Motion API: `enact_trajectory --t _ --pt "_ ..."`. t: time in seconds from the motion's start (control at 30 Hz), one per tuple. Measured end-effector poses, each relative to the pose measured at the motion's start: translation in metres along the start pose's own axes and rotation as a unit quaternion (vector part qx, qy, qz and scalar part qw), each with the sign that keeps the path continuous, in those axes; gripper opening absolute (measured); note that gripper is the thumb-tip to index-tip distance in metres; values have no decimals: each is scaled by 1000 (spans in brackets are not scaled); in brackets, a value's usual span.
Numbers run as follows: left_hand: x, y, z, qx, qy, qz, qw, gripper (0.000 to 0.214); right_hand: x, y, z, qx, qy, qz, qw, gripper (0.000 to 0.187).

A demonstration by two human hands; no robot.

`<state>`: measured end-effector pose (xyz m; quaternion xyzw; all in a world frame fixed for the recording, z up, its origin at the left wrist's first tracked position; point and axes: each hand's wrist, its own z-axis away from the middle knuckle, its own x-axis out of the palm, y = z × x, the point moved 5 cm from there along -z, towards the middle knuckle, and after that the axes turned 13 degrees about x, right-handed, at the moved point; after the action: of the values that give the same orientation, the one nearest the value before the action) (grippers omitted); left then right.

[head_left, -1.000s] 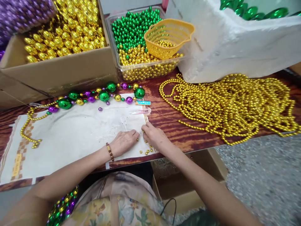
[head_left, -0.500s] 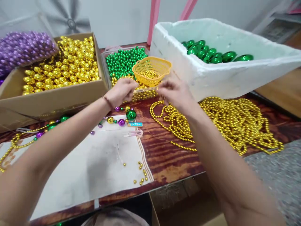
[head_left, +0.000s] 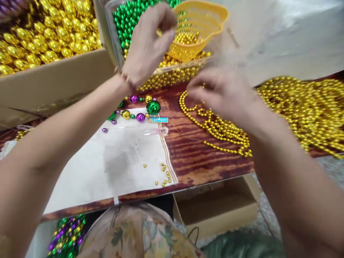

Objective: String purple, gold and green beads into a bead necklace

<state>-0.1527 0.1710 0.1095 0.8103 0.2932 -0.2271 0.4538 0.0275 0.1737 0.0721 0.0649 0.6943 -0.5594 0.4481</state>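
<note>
My left hand (head_left: 150, 46) is raised in front of the yellow plastic basket (head_left: 200, 23), its fingers curled in. Whatever those fingers hold, if anything, is hidden. Blurred by motion, my right hand (head_left: 223, 93) hovers over the near left end of the gold bead strands (head_left: 228, 136); its fingers are bent, but their grip is unclear. Small gold beads fill part of the basket, which sits tilted on a clear bin of green beads (head_left: 125, 25) and gold beads (head_left: 169, 79). Below my left wrist lies a string of purple, gold and green beads (head_left: 140, 117) with a blue tag (head_left: 159, 120).
A cardboard box of large gold beads (head_left: 53, 43) stands at left, a white foam box (head_left: 290, 43) at back right. On the white cloth (head_left: 88, 172) lie thread snips (head_left: 156, 132) and several loose gold beads (head_left: 168, 175). An open carton (head_left: 217, 208) sits below the table edge.
The view has tipped down and come closer. My hands have moved further apart, the left one up along the basket, the right one to the right. The beads on the cloth have stayed put.
</note>
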Motion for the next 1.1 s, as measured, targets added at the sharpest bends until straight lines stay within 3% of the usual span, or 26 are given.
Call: enact_trajectory --t 0.07,0.13,0.23,0.3,0.37,0.47,0.57,0.77,0.93,1.0,1.1 --pt "5 13 68 66 -85 -45 993 15 44 13 57 -24 -105 18 994 7" --pt "23 22 142 96 -247 -31 964 13 87 29 106 -19 -193 4 981 12" --pt "45 23 229 92 -390 -63 914 17 132 41 148 8 -219 41 975 12" --pt "54 23 257 96 -422 -93 897 17 149 39 157 12 -219 105 970 17" --pt "60 24 266 107 -436 -118 886 16 160 33 157 1 -224 181 958 26" --pt "65 27 267 131 -452 -139 871 13 167 26 152 -12 -237 249 939 21" --pt "66 30 271 154 -446 -150 869 10 167 29 148 -3 -252 244 937 12" --pt "63 34 281 190 -399 -175 880 13 157 36 148 4 -244 147 959 7" --pt "61 37 281 195 -366 -218 883 15 164 36 152 46 -228 253 939 18" --pt "59 39 283 190 -361 -223 885 14 165 38 153 45 -214 222 950 19" --pt "52 42 282 173 -338 -206 902 13 152 44 148 45 -186 80 978 16"
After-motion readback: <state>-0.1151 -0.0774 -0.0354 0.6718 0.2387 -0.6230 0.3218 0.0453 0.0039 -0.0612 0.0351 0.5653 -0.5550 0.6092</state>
